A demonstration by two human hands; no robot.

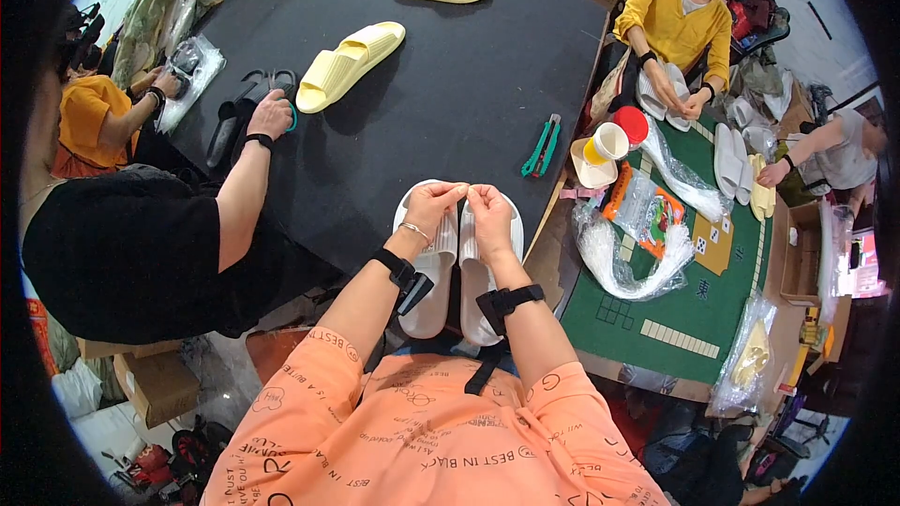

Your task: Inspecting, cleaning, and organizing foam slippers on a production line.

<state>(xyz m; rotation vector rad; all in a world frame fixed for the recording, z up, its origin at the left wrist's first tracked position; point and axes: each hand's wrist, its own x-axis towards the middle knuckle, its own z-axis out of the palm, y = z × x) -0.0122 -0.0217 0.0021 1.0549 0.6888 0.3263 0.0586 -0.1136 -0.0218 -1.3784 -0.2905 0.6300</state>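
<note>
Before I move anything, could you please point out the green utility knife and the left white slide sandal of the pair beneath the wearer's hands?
Green utility knife (541,147): head view, on its handle.
Left white slide sandal (441,286): head view, on its footbed.

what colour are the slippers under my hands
The slippers are pale, whitish grey; the head view shows them best.

Orange short-sleeved shirt with dark lettering, black wrist straps, thin pale bracelet above the left.
</note>
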